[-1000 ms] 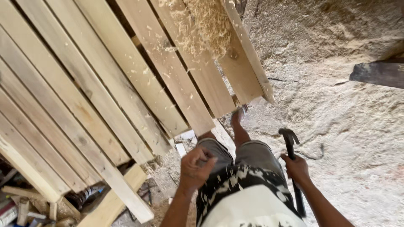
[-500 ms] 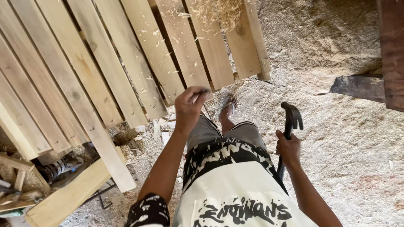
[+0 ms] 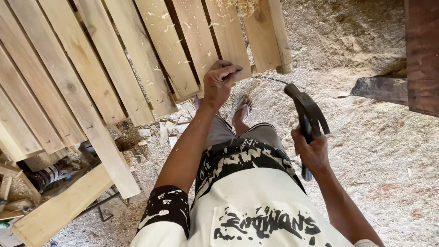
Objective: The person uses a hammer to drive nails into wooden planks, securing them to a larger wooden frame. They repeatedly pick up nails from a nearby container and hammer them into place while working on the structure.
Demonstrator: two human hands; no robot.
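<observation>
A slatted panel of pale wooden boards (image 3: 114, 77) lies in front of me, dusted with shavings. My left hand (image 3: 221, 81) reaches out to the near end of one slat, fingertips pinched together as if on something small; what they pinch is too small to see. My right hand (image 3: 313, 153) grips the handle of a dark claw hammer (image 3: 307, 114), its head raised above the ground to the right of the panel. My foot in a sandal (image 3: 241, 110) stands just below the slat ends.
Sawdust and shavings cover the ground (image 3: 375, 151). A dark wooden plank (image 3: 379, 89) and a brown post (image 3: 420, 55) sit at the right. Loose timber pieces (image 3: 59, 208) and small offcuts (image 3: 157, 132) lie at the lower left under the panel.
My left hand has moved up from near my waist to the slat end. The hammer has risen in my right hand. The view has shifted down over the panel.
</observation>
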